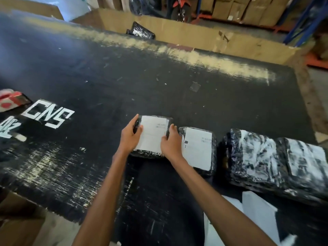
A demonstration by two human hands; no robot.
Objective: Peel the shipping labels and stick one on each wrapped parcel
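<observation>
A black wrapped parcel (150,154) lies on the black table with a white shipping label (152,134) on its top. My left hand (130,134) grips the parcel's left edge, thumb on the label. My right hand (171,142) lies flat on the label's right side, fingers over the parcel's right edge. Just to the right sits a second black parcel (212,167) with its own white label (197,148). Further right lies a larger shiny black parcel (266,157) with no clear label. White label sheets (259,215) lie near the front edge.
The black table (124,77) has white painted letters (51,115) at the left. A big open cardboard box (195,36) behind the table holds one black parcel (141,31). A red and white item (10,101) sits at the far left. Stacked cartons (248,9) stand on racks behind.
</observation>
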